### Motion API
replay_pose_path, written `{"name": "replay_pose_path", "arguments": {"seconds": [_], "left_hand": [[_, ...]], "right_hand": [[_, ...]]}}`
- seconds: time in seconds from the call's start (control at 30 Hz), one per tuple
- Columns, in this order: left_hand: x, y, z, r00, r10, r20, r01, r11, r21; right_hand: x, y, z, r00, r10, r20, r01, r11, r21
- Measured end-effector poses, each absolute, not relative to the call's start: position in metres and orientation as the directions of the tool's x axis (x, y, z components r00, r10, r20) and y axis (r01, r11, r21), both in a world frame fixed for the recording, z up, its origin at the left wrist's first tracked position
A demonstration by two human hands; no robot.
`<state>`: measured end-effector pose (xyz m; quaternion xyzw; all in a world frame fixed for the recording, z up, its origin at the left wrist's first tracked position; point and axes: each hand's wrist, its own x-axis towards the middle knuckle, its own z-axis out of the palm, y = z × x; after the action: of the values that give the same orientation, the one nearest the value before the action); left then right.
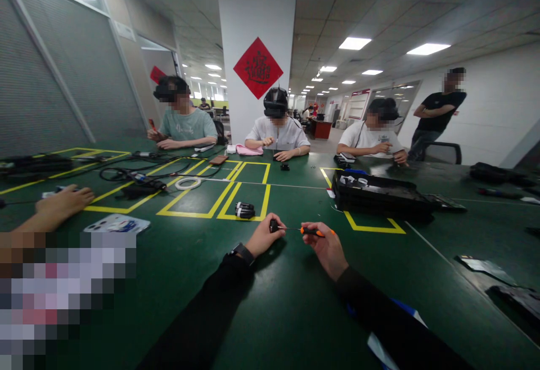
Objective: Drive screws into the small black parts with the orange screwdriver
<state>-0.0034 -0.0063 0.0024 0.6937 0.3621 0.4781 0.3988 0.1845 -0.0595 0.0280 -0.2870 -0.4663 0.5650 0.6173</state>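
Note:
Near the middle of the green table, my left hand (pixel 264 236) grips a small black part (pixel 274 225) between thumb and fingers; its exact kind is too small to make out. My right hand (pixel 331 249) is wrapped round the black and orange handle of a screwdriver (pixel 313 231). The thin shaft points left, and its tip is at or very close to the black part; I cannot tell whether it is seated in it. Just beyond my left hand lies a bundle of black cylindrical pieces (pixel 244 210) with white bands.
A black open case (pixel 379 193) with small white pieces stands right of centre. Black cables (pixel 139 177) and a white cable coil (pixel 188 183) lie to the left. A co-worker's hand (pixel 63 207) rests near a clear phone case (pixel 117 224). Several people sit opposite.

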Motion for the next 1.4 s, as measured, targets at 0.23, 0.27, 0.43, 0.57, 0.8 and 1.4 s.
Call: {"name": "replay_pose_path", "arguments": {"seconds": [0.23,0.27,0.43,0.57,0.8,1.4], "left_hand": [[-0.003,-0.005,0.002,0.230,0.893,0.387,0.191,-0.431,0.882],[-0.003,-0.005,0.002,0.226,0.891,0.393,0.203,-0.438,0.876],[-0.004,-0.004,0.002,0.145,0.882,0.449,0.274,-0.472,0.838],[-0.005,-0.006,0.004,0.145,0.882,0.449,0.293,-0.472,0.832],[-0.005,-0.012,0.010,0.203,0.897,0.392,0.226,-0.432,0.873],[-0.004,-0.012,0.010,0.229,0.905,0.359,0.159,-0.399,0.903]], "right_hand": [[0.195,-0.058,0.028,0.039,0.953,0.301,0.098,0.296,-0.950],[0.196,-0.058,0.028,0.046,0.954,0.296,0.134,0.288,-0.948],[0.200,-0.058,0.031,-0.075,0.905,0.420,0.375,0.415,-0.829],[0.200,-0.057,0.027,-0.309,0.838,0.449,0.529,0.544,-0.651],[0.202,-0.051,0.020,-0.317,0.858,0.404,0.620,0.510,-0.596],[0.201,-0.049,0.017,-0.307,0.853,0.423,0.630,0.515,-0.581]]}}
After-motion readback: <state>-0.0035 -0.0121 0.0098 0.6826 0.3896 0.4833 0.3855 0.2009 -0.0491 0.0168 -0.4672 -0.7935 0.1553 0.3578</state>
